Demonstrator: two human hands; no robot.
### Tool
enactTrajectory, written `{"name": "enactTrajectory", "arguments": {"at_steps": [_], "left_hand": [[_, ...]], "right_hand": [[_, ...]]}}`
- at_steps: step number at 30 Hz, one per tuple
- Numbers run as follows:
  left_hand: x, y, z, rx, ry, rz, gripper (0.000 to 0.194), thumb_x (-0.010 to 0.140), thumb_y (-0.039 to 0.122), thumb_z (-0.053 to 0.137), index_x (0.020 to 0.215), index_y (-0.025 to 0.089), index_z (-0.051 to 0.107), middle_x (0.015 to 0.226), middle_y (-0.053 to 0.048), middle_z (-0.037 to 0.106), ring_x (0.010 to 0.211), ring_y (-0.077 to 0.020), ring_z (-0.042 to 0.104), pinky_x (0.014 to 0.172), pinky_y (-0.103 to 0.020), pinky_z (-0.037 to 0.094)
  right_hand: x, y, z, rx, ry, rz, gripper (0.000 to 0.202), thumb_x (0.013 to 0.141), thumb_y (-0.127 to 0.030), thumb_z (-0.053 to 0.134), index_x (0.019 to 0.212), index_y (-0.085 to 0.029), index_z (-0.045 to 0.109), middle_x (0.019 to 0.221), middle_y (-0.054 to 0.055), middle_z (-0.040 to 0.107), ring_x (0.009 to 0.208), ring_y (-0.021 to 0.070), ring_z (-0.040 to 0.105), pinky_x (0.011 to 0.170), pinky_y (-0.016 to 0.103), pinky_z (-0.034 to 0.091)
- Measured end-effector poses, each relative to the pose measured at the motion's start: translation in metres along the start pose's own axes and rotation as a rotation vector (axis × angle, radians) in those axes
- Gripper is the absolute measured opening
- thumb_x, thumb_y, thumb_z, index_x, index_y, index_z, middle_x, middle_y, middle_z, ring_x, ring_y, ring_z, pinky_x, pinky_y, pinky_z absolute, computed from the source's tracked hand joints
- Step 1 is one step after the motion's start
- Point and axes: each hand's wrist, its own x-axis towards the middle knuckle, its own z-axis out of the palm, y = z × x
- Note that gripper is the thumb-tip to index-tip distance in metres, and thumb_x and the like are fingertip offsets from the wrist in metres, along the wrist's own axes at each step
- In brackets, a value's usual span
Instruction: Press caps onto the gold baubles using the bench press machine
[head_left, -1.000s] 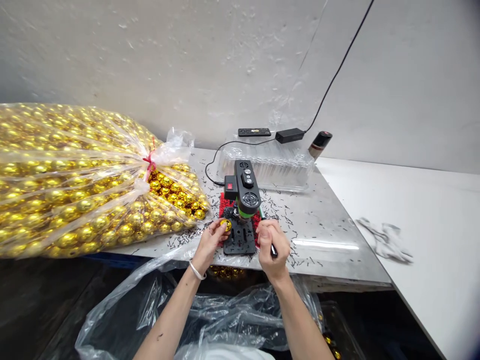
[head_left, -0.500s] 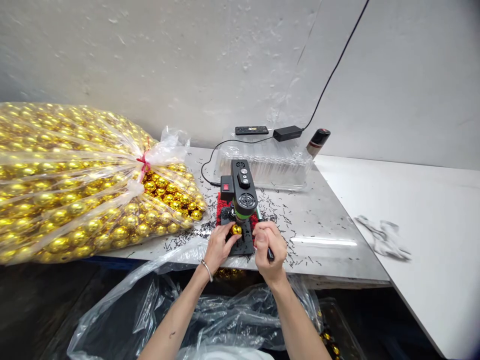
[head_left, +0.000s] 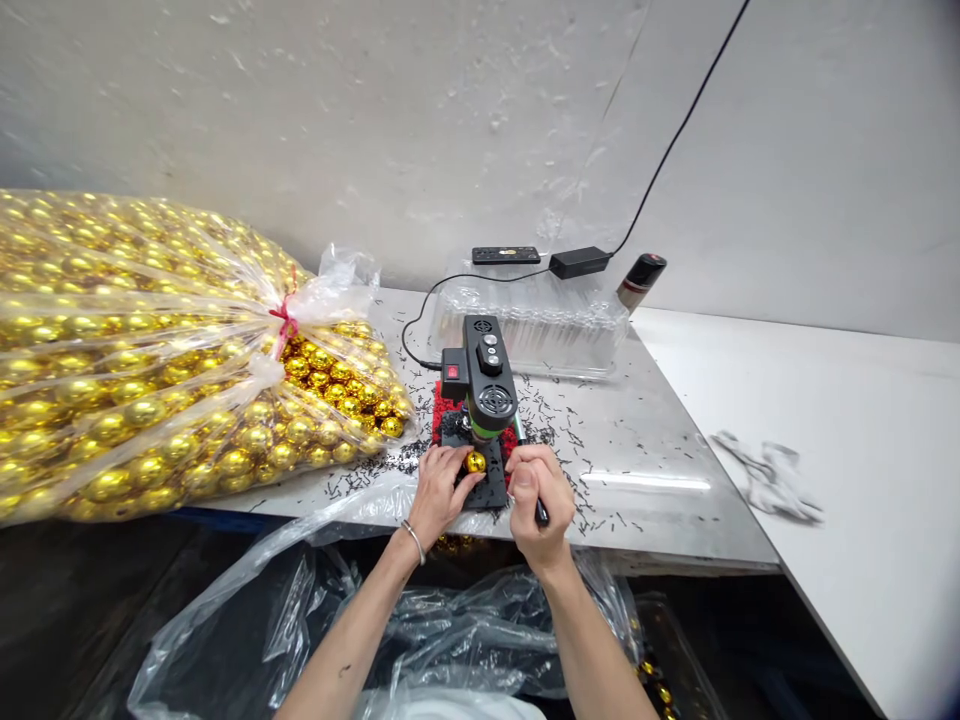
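Under the head of a small black bench drill press point(head_left: 489, 375) sits a shiny gold ball point(head_left: 475, 462). My left hand point(head_left: 441, 487), with a bracelet at the wrist, holds that ball between thumb and fingers on the black base plate point(head_left: 480, 496). My right hand point(head_left: 541, 497) is wrapped round a lever handle point(head_left: 542, 512) with a black grip, on the right side of the machine. The machine's lower head has a green ring, and whatever tool sits beneath it is mostly hidden. Red material point(head_left: 448, 399) lies under the base.
A large tied clear bag of gold balls point(head_left: 150, 390) fills the left. Dark shavings point(head_left: 562, 430) litter the metal table point(head_left: 660, 440). Behind stand a clear plastic tray point(head_left: 525, 320), a power adapter point(head_left: 580, 262) and a spray can point(head_left: 641, 282). Gloves point(head_left: 772, 475) lie right; a plastic bag point(head_left: 450, 630) hangs below.
The camera view has shifted slightly. Both hands keep their holds, on the ball and on the lever handle; the left fingers sit a little differently around the ball.
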Motion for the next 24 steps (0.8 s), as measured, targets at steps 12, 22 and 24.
{"name": "enactTrajectory", "arguments": {"at_steps": [12, 22, 24], "left_hand": [[0.004, -0.002, 0.003, 0.000, 0.018, -0.042, 0.029, 0.093, 0.037, 0.056, 0.115, 0.019, 0.062, 0.110, -0.011, 0.065, 0.105, -0.0264, 0.056, 0.093, -0.045, 0.046], [0.004, -0.002, 0.004, 0.009, 0.039, -0.031, 0.029, 0.092, 0.036, 0.058, 0.115, 0.018, 0.062, 0.109, -0.011, 0.065, 0.105, -0.0262, 0.056, 0.094, -0.046, 0.048], [0.003, -0.002, 0.004, 0.006, 0.042, -0.027, 0.029, 0.092, 0.035, 0.057, 0.115, 0.018, 0.063, 0.109, -0.011, 0.065, 0.106, -0.0263, 0.057, 0.094, -0.046, 0.048]], "right_hand": [[-0.015, 0.012, 0.001, 0.002, -0.040, -0.047, 0.025, 0.094, -0.011, 0.038, 0.072, -0.021, 0.045, 0.071, 0.002, 0.051, 0.069, 0.0135, 0.053, 0.060, 0.027, 0.045], [-0.041, 0.040, 0.016, -0.062, 0.027, -0.147, 0.030, 0.099, -0.022, 0.029, 0.073, -0.021, 0.044, 0.072, 0.001, 0.052, 0.067, 0.0134, 0.054, 0.073, 0.035, 0.050], [-0.044, 0.044, 0.018, -0.070, 0.022, -0.179, 0.029, 0.099, -0.022, 0.031, 0.073, -0.022, 0.044, 0.071, 0.000, 0.051, 0.066, 0.0128, 0.054, 0.072, 0.033, 0.051]]}}
